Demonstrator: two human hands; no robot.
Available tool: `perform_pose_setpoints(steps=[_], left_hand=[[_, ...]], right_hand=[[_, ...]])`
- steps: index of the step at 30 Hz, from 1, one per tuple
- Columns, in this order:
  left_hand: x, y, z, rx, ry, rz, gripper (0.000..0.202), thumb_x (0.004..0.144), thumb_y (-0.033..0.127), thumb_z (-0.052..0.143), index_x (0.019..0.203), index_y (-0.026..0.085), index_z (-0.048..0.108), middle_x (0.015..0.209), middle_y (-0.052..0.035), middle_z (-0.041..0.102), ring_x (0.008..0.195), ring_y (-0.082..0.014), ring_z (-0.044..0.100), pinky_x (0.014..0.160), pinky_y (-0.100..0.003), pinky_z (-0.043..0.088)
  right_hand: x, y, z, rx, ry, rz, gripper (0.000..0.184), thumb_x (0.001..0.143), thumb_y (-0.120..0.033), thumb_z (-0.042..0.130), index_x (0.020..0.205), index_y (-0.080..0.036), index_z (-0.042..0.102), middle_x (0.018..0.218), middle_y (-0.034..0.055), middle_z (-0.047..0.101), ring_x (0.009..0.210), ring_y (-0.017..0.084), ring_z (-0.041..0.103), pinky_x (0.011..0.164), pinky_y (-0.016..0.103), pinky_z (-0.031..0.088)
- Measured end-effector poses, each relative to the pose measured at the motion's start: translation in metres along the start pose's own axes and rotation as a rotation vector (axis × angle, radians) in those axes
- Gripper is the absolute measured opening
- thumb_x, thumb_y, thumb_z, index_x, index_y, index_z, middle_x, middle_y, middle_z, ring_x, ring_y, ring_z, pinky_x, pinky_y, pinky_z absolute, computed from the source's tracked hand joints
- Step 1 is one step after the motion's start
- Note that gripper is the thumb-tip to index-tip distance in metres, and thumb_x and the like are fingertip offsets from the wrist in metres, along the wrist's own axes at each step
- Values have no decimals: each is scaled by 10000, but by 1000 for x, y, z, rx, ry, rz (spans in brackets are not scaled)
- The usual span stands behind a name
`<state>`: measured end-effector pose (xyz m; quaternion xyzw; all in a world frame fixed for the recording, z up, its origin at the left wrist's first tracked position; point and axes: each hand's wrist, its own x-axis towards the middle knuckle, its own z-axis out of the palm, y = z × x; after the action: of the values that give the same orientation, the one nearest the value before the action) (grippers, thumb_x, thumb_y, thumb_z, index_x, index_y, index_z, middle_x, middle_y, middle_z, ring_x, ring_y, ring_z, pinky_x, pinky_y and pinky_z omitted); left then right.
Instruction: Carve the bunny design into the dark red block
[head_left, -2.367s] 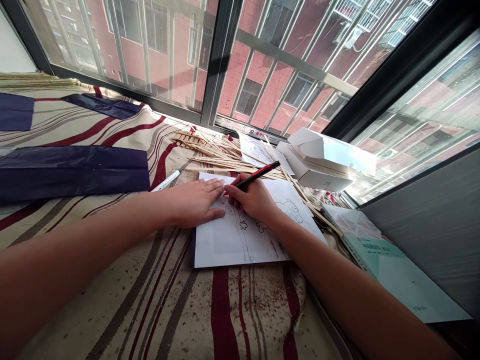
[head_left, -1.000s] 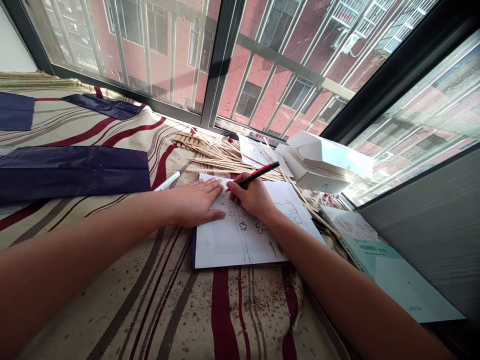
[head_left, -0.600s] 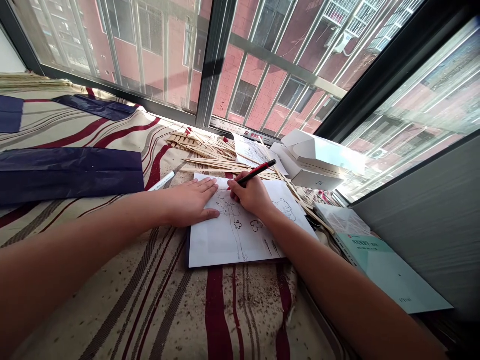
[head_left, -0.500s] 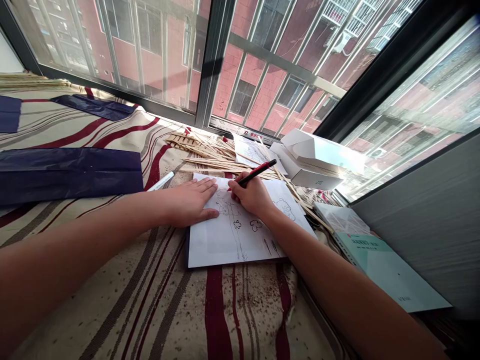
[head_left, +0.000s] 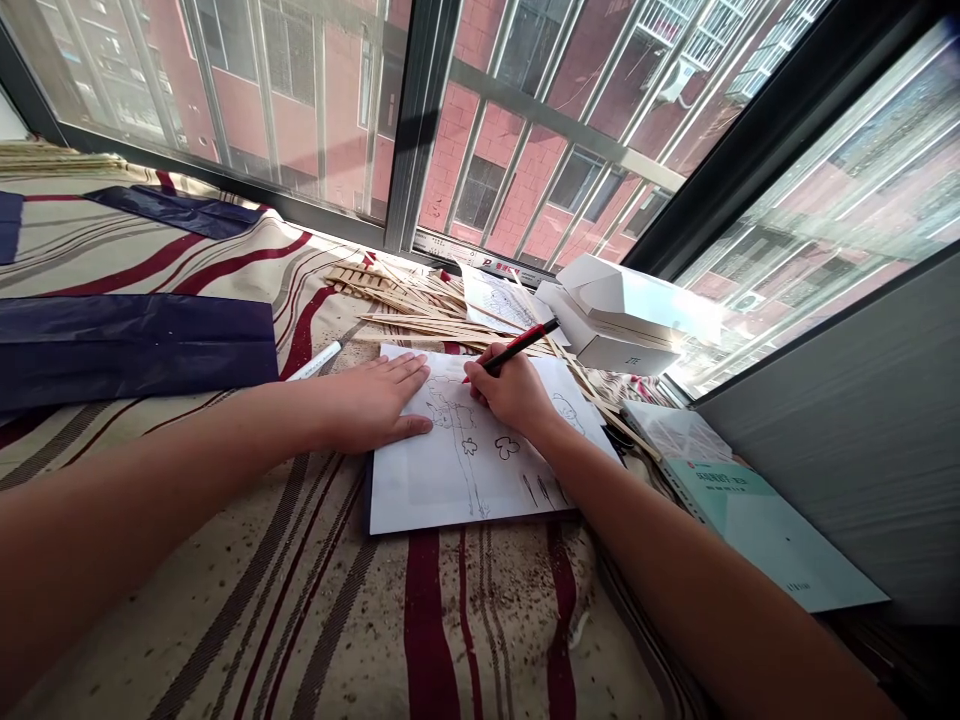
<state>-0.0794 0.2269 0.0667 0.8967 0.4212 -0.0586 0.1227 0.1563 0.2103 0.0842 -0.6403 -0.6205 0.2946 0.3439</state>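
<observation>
A white sheet of paper [head_left: 420, 490] with line drawings lies on a dark flat thing whose edge peeks out at the left. Flat on the sheet's left side rests my left hand [head_left: 382, 402], fingers stretched out. My right hand [head_left: 514, 390] grips a black and red pen [head_left: 525, 342], its red tip at the upper middle of the paper. Under the tip is a tall thin sketch; a small flower shape and a clover shape are drawn beside it. Part of the sheet's right side is hidden by my right forearm.
Behind the paper lie loose wooden sticks [head_left: 409, 300], a second drawn sheet [head_left: 495, 298] and a white box [head_left: 622, 320]. A white marker [head_left: 315, 360] and dark blue plastic [head_left: 142, 345] are at left. On the right, a pale green book [head_left: 772, 520] sits by the grey wall.
The pen tip has moved slightly to the right on the paper, along with my right hand. My left hand stays flat on the sheet. The whole view has shifted a little.
</observation>
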Motion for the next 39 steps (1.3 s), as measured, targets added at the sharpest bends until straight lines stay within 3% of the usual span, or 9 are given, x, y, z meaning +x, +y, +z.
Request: perform_pose_setpoints(steps=[19, 25, 33, 39], left_hand=[[-3, 8, -7, 7, -46, -31, 972, 1222, 680, 440, 1965, 88, 233, 2031, -200, 145, 1911, -397, 202, 1546, -516, 199], [-1, 3, -3, 3, -13, -9, 975, 1218, 717, 432, 1968, 120, 255, 2031, -184, 167, 1905, -402, 229, 1539, -510, 222], [-3, 6, -7, 15, -52, -38, 982, 1226, 726, 414, 1969, 109, 234, 2043, -191, 134, 1918, -370, 190, 1542, -472, 179], [-2, 0, -2, 36, -21, 8, 987, 1217, 736, 378, 1966, 107, 247, 2036, -185, 142, 1911, -383, 220, 1535, -520, 223]], right_hand=[[-6, 6, -1, 111, -74, -13, 339, 1056, -239, 767, 770, -254, 586, 585, -54, 673, 546, 139, 578, 597, 294, 456], [-8, 3, -2, 30, -61, -9, 341, 1052, -220, 729, 755, -260, 567, 588, -54, 670, 545, 145, 577, 624, 309, 464], [-13, 1, -5, 17, -63, 13, 369, 1045, -183, 718, 733, -267, 539, 571, -64, 660, 536, 144, 556, 599, 317, 440], [-15, 3, -3, 80, -121, -53, 342, 1022, -209, 762, 743, -262, 570, 587, -53, 686, 547, 143, 570, 619, 310, 446]])
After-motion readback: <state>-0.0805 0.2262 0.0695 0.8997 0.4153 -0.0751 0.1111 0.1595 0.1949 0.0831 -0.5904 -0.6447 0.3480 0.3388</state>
